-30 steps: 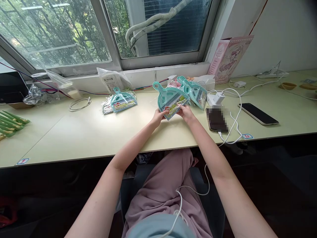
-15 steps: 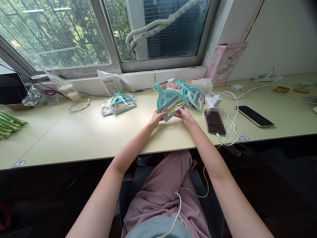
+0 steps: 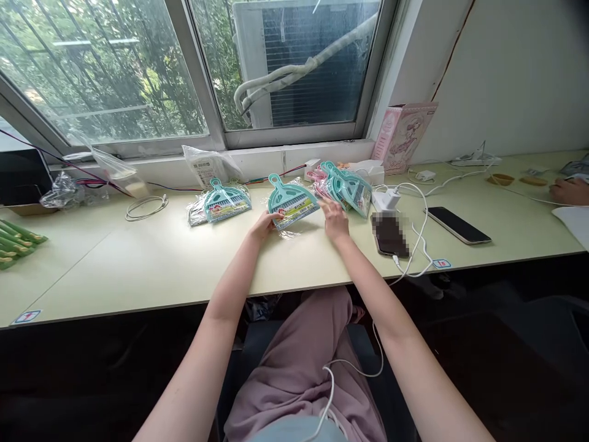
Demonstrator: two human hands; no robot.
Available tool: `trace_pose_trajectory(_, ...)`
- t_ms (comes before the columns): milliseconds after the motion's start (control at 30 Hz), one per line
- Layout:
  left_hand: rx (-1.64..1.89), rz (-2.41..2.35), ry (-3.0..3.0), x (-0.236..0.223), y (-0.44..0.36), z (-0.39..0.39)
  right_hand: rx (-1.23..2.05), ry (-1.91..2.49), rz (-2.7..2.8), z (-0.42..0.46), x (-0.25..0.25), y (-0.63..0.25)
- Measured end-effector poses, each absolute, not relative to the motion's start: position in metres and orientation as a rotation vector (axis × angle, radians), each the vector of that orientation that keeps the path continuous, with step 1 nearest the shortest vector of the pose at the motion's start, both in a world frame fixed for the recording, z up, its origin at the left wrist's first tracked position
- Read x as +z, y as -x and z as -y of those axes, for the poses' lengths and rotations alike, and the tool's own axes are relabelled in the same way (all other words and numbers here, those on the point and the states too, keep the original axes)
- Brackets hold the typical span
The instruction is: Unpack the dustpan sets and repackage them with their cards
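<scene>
Turquoise plastic under crinkly clear wrap [image 3: 289,234], that's what I've got mid-frame from my end of the feed: a small dustpan pack [image 3: 286,201] with a printed label [image 3: 300,210] across its wide lower part and the looped handle [image 3: 275,180] pointing up and away. My left hand [image 3: 263,226] is pinching its lower left corner, thumb over the front. Can't tell if the bottom edge touches the pale surface [image 3: 161,264] or floats a bit. My right hand [image 3: 335,221] looks open and loose, fingertips right by the pack's right end and the pile of similar packs [image 3: 353,186] just right of centre; can't tell whether they're touching either one. Another bunch of packs [image 3: 226,202] lies left of centre, well clear of my right hand.

Handling-wise, I'd guess it's super light and the pan is fairly stiff, so not much to break. The film is the annoying bit: slick, baggy, and likely to slide over the plastic if you only grab wrap. I'd pinch through it onto the hard rim, or go for the handle. One corner seems okay for the weight, but I'd expect it to swivel.
</scene>
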State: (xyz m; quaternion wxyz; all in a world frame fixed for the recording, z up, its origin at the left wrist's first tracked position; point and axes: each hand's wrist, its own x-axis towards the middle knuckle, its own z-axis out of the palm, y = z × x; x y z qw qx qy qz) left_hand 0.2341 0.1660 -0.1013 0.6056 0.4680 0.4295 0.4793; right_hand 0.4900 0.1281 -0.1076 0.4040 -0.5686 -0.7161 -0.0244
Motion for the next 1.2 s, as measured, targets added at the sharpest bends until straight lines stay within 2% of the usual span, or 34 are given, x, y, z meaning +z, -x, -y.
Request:
trace_pose_trajectory(167,1.093,-0.915,-1.049,-0.096,-0.231,-0.161,-0.227,1.373,1.911,-0.127,-0.107,-0.49)
trace_pose_trajectory(533,1.022,-0.931,-0.958,-0.095,-0.226,-0.162,-0.083,1.295,1.824,-0.131,-0.104,-0.492)
trace_pose_trajectory(1200,1.01,-0.992,-0.992,-0.093,-0.239,-0.155,-0.134,1.235,1.815,-0.129,-0.106,-0.487)
